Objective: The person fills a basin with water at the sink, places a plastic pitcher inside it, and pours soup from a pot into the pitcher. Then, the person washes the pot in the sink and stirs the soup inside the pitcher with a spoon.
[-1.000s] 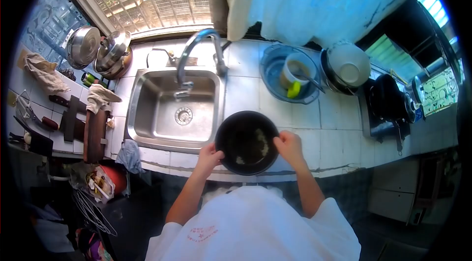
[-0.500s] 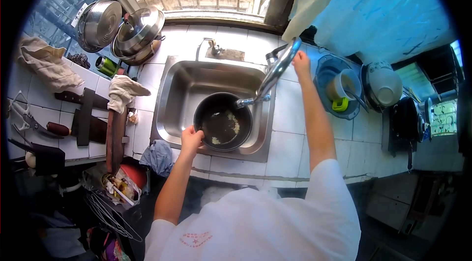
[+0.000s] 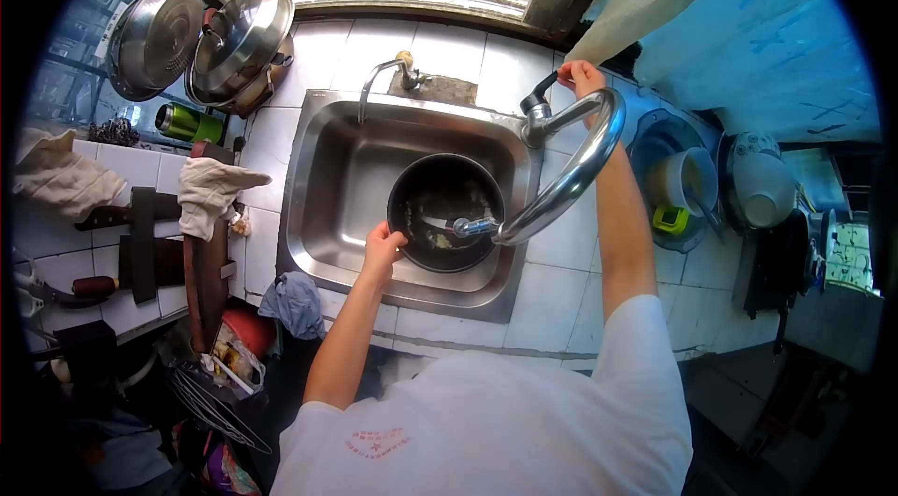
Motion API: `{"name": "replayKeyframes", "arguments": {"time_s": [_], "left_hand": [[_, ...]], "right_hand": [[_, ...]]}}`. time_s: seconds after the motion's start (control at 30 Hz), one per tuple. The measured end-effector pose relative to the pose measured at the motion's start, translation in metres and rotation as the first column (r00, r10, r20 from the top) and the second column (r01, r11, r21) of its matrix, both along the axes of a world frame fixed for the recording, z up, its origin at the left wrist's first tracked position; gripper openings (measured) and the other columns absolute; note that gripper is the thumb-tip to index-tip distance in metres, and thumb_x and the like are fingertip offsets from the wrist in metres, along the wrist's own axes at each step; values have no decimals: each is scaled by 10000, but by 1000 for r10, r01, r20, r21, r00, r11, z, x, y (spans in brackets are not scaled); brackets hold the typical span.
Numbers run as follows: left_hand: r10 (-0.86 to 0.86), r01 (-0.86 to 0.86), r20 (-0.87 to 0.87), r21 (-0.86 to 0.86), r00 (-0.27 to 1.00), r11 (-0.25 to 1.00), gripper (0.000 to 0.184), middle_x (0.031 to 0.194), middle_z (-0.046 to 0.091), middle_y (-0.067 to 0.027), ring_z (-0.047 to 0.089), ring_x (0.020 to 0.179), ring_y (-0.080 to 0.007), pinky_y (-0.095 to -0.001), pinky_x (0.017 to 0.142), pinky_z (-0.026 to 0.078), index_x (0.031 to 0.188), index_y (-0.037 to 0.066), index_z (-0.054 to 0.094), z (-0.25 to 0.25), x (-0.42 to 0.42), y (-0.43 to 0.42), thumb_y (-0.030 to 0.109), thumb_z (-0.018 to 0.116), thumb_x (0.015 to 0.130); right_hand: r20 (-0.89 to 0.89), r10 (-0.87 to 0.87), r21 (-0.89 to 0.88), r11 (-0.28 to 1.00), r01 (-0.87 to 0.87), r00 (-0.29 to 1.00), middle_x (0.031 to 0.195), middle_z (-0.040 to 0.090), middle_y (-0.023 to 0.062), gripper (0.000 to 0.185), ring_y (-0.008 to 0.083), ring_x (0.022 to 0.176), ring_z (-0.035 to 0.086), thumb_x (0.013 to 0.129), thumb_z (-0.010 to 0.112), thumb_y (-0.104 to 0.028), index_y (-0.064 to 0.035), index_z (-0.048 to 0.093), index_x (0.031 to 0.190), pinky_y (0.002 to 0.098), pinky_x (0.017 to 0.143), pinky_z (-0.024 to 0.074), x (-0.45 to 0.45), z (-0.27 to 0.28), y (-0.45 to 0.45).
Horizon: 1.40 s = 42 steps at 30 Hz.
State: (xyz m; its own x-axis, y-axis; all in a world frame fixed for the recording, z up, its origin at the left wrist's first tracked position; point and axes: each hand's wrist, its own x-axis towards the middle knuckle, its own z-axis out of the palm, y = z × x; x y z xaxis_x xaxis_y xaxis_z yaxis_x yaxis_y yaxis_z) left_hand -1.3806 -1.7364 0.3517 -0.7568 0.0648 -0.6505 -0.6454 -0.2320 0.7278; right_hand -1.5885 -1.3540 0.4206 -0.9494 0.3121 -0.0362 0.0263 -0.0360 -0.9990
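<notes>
A dark round pot sits in the steel sink, with pale food bits inside. My left hand pinches its near-left rim. The tall curved faucet arches over the sink's right side, and its spout end hangs above the pot. A whitish streak shows below the spout; I cannot tell whether it is running water. Behind the faucet, my right hand has its fingers closed on the end of the black faucet lever.
A second, smaller tap stands behind the sink. Lidded metal pots are at the back left. Cleavers and a cloth-draped board lie left. A blue basin holding containers and a white bowl stand right.
My right hand has gone from beside the faucet's curve to its lever. The spout now reaches over the pot. The pot sits slightly farther right in the sink, with my left hand still on its rim.
</notes>
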Motion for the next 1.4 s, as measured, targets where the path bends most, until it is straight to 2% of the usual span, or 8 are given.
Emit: {"name": "replayKeyframes", "arguments": {"time_s": [0.13, 0.43, 0.57, 0.67, 0.77, 1.07, 1.13, 1.4], "left_hand": [[16, -16, 27, -3, 1000, 1000, 185, 777, 550, -11, 535, 730, -124, -295, 647, 485, 850, 49, 549, 0, -1, 5, -6, 485, 686], [114, -119, 38, 197, 993, 973, 354, 887, 591, -37, 581, 785, -158, -354, 685, 532, 1039, 46, 532, -29, -2, -8, -29, 479, 697], [153, -156, 60, 48, 986, 987, 175, 876, 585, -40, 573, 799, -165, -316, 674, 508, 881, 57, 567, -23, -7, -13, 4, 520, 721], [-213, -268, -469, -759, 857, 594, 245, 888, 590, -120, 563, 865, -247, -328, 734, 440, 543, 30, 398, 11, -16, -3, 59, 577, 707], [-375, -269, -500, -810, 781, 520, 188, 1031, 576, -150, 496, 996, -317, -371, 849, 404, 562, 2, 419, 38, -40, -2, 63, 568, 658], [-654, -92, -203, -975, 729, 201, 182, 1112, 537, -156, 473, 1064, -326, -392, 866, 440, 812, -57, 624, 54, -66, 35, 27, 550, 668], [-676, -122, -212, -976, 706, 179, 177, 1104, 542, -157, 479, 1058, -327, -392, 862, 443, 804, -57, 626, 45, -72, 37, 22, 550, 665], [-818, 142, 48, -989, 573, 42, 148, 924, 577, -204, 560, 882, -380, -419, 761, 481, 723, -56, 638, 50, -100, 29, -20, 539, 619]], "right_hand": [[40, -257, -232, 938, 259, 966, 748, 596, 49, 179, 121, 679, 566, 886, 482, -145, -25, 597, 822, 232, 645, 466, 40, -4, -10], [-82, 124, 684, 729, -35, 989, 756, 531, 144, 219, 255, 639, 526, 756, 648, -195, 2, 555, 738, 345, 585, 427, 201, -25, -155], [76, 16, 600, 798, -59, 997, 630, 465, 86, 220, 253, 591, 482, 697, 635, -166, -29, 465, 670, 361, 566, 398, 190, -76, -160], [333, 96, 367, 903, -223, 938, 617, 515, 71, 148, 205, 558, 499, 705, 616, -125, -17, 519, 677, 323, 542, 408, 191, -173, -165], [582, 187, -387, 920, 67, 791, 682, 592, 29, 91, 138, 566, 527, 742, 610, -83, -2, 609, 783, 269, 543, 445, 216, -186, -199], [-142, 180, 879, 475, 41, 973, 780, 548, 45, 165, 148, 743, 533, 854, 512, -243, -81, 532, 878, 289, 690, 438, 197, -143, -246], [399, 782, -313, 607, -731, 479, 763, 535, 48, 206, 127, 721, 517, 885, 445, -268, -82, 528, 864, 284, 692, 429, 200, -130, -255], [434, 757, 35, 527, -849, 487, 1032, 591, 108, 321, 199, 1055, 502, 908, 381, -255, -61, 588, 1057, 346, 904, 373, 168, -161, -210]]}}
